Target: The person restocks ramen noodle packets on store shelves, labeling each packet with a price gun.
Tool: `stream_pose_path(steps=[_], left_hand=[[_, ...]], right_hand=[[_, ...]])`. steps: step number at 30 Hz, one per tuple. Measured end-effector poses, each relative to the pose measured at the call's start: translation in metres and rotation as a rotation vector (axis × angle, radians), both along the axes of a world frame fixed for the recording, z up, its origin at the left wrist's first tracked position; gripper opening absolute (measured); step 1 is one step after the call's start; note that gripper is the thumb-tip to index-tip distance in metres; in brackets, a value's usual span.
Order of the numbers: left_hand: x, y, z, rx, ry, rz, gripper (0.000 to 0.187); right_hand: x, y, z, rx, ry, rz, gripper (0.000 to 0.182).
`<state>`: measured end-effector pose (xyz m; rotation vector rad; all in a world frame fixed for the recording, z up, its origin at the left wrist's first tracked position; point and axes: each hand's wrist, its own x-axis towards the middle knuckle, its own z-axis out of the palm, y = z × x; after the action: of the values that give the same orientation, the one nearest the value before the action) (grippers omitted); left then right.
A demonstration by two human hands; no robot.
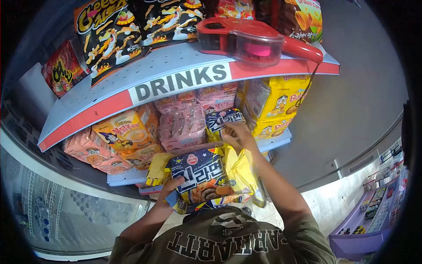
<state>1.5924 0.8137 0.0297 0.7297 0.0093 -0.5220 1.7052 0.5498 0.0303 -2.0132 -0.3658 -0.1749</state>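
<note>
1. Touching: right hand (236, 135), fingers bent over a navy noodle pack (217, 121) at the lower shelf (281, 141); whether they grip it, cannot tell.
2. Gripped: noodle bundle (198, 176) with loose yellow wrapping (241, 167), near, in the left hand (170, 187); thumb on its face, other fingers hidden.
3. Flanking: pink packs (182, 125) left, yellow packs (274, 105) right.
4. Step, as judged: placing the single pack. Next move calls for squaring it between neighbours, bundle supported.

Can pass beneath front edge of upper shelf (176, 55) to blue pack (216, 122); blocked by pink packs (180, 125) on left, yellow packs (278, 105) near right corner of lower shelf (276, 141).
</note>
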Motion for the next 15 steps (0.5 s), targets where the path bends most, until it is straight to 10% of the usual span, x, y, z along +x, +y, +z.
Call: stream_pose_path(steps=[5,9,15], left_hand=[[0.007,-0.009,0.017,0.104,-0.033,-0.096,0.052],[0.014,-0.022,0.013,0.528,-0.022,-0.191,0.040],[0.015,-0.065,0.022,0.403,-0.449,-0.115,0.040]], right_hand=[[-0.071,-0.014,-0.021,1.038,0.700,0.021,0.052],[-0.096,-0.019,-0.039,1.091,0.689,-0.105,0.051],[-0.146,-0.071,-0.053,0.973,0.555,-0.459,0.048]])
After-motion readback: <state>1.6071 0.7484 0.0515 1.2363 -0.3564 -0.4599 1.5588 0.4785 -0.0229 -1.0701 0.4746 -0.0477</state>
